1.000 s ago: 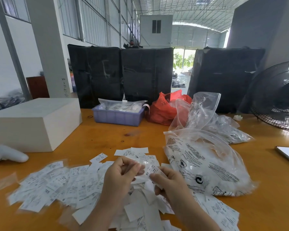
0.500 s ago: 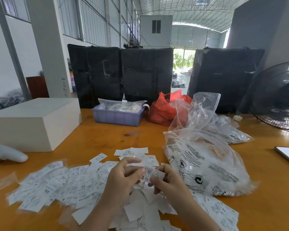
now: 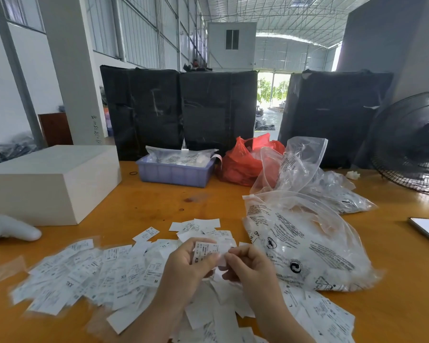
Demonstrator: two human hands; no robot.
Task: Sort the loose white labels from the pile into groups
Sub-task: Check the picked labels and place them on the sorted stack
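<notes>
Both hands, the left hand (image 3: 186, 268) and the right hand (image 3: 248, 268), pinch one label (image 3: 206, 250) between them just above the pile (image 3: 104, 273) on the desk (image 3: 146, 209), likely to read its size before grouping it.

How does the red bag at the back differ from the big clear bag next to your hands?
The red bag is opaque and plain, while the big clear bag is see-through and covered in black print. The red bag sits far back beside the blue bin; the clear bag lies close to the right hand, partly over the loose labels. Both are crumpled plastic resting on the wooden table.
</notes>
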